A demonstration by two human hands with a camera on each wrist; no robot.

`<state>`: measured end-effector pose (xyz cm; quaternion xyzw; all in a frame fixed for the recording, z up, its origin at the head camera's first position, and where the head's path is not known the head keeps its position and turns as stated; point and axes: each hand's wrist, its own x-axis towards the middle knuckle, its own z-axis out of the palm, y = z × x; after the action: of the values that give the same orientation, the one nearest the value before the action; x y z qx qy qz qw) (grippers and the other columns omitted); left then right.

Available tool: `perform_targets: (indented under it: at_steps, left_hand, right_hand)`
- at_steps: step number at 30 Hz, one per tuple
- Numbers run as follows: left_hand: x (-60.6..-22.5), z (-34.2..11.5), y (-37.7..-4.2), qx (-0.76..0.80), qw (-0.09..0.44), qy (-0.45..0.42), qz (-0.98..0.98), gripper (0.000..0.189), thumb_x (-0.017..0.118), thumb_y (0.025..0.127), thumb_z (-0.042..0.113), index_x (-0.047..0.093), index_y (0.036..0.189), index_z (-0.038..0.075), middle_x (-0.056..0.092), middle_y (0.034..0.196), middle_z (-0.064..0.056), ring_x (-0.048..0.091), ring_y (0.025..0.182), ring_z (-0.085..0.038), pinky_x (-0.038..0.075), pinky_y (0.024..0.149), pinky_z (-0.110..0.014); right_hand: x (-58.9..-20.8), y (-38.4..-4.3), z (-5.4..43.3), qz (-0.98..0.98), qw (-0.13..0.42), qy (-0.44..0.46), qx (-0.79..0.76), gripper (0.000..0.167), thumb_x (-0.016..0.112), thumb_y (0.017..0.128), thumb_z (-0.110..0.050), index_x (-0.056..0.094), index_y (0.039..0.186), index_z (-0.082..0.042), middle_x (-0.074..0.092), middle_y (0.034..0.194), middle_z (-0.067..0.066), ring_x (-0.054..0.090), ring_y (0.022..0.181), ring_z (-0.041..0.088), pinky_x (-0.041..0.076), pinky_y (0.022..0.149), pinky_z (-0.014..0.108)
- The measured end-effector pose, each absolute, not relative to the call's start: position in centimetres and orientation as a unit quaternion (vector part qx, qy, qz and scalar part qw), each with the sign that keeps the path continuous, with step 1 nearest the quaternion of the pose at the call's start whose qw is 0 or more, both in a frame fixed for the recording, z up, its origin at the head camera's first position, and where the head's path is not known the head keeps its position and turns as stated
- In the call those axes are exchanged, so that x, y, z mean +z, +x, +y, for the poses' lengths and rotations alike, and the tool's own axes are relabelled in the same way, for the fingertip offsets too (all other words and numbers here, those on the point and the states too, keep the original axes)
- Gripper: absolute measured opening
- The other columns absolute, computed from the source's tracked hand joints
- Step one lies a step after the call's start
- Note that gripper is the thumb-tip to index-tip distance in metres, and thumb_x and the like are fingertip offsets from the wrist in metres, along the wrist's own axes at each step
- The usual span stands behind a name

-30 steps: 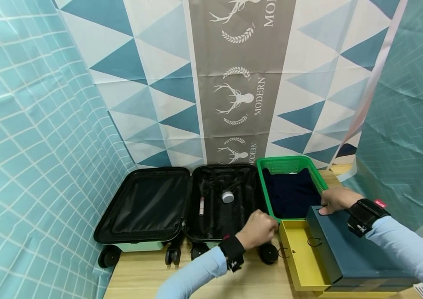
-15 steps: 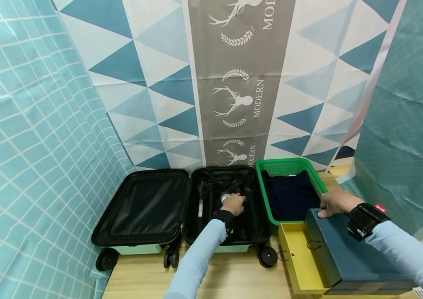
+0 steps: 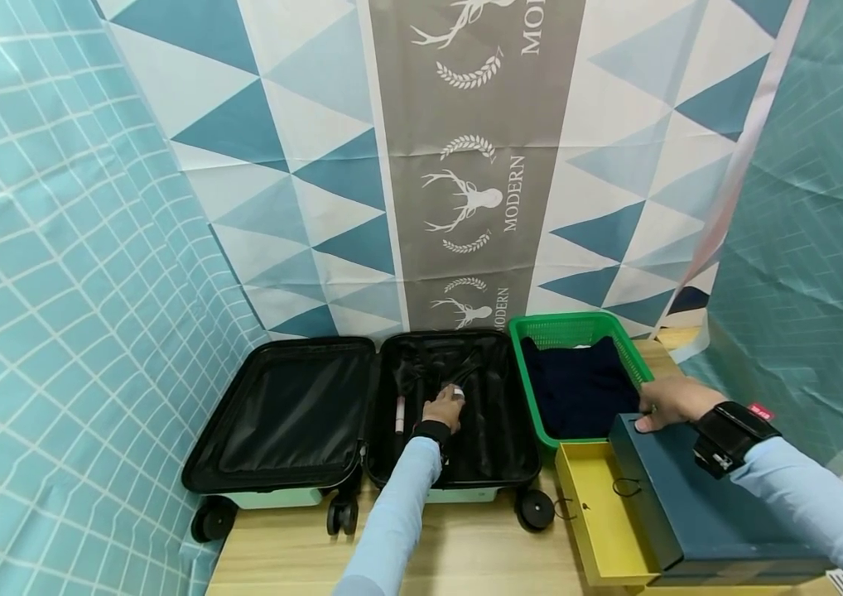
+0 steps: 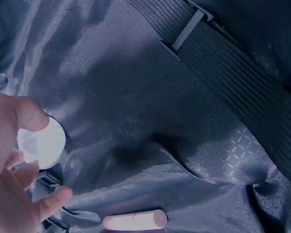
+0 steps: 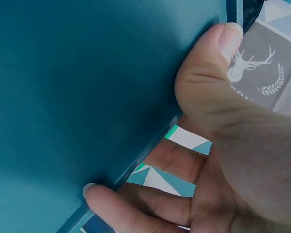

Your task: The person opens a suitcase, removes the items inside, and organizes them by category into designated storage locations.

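My left hand is inside the right half of an open suitcase, at a small round white jar. In the left wrist view my thumb lies on the jar's top edge and the fingers curl at its near side. Beside it on the black lining lies a pale pink tube. My right hand grips the far edge of a dark blue box. Its thumb presses one face while most fingers pass behind the edge.
The suitcase's other half lies at left. A green basket with dark navy cloth stands behind the box. A yellow drawer with a ribbon loop sticks out left of the box, on the wooden table.
My left hand has moved from above the suitcase's front right corner into it, then slightly left onto the jar. My right hand stays on the blue box.
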<state>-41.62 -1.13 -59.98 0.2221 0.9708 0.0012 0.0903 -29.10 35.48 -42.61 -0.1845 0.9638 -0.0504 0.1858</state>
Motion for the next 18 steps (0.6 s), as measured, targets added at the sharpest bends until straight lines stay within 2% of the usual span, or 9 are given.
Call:
perform_targets:
  at_steps: [7, 13, 18]
  left_hand:
    - [-60.0, -0.8, -42.4, 0.017, 0.096, 0.217, 0.971, 0.045, 0.068, 0.096, 0.023, 0.058, 0.14, 0.018, 0.033, 0.155, -0.017, 0.046, 0.131, -0.031, 0.047, 0.094, -0.049]
    - [-60.8, -0.2, -42.3, 0.004, 0.092, 0.213, 0.973, 0.036, 0.066, 0.096, 0.025, 0.064, 0.131, 0.015, 0.042, 0.143, -0.019, 0.046, 0.128, -0.034, 0.048, 0.09, -0.047]
    - [-61.1, 0.4, -42.0, 0.026, 0.083, 0.206, 0.975, 0.035, 0.068, 0.095, 0.021, 0.063, 0.128, 0.01, 0.041, 0.135, -0.02, 0.045, 0.125, -0.035, 0.051, 0.084, -0.047]
  right_hand:
    - [-42.4, -29.1, 35.4, 0.964, 0.183, -0.187, -0.047, 0.05, 0.074, 0.09, -0.031, 0.035, 0.061, -0.021, 0.023, 0.062, -0.009, 0.021, 0.055, 0.009, 0.019, 0.056, 0.027]
    - [-42.5, -29.2, 36.0, 0.963, 0.187, -0.186, -0.047, 0.049, 0.074, 0.089, -0.031, 0.034, 0.062, -0.021, 0.023, 0.062, -0.009, 0.021, 0.056, 0.01, 0.019, 0.057, 0.028]
    - [-42.5, -29.2, 36.6, 0.963, 0.186, -0.191, -0.044, 0.048, 0.074, 0.089, -0.032, 0.036, 0.062, -0.021, 0.025, 0.063, -0.008, 0.023, 0.056, 0.009, 0.02, 0.057, 0.028]
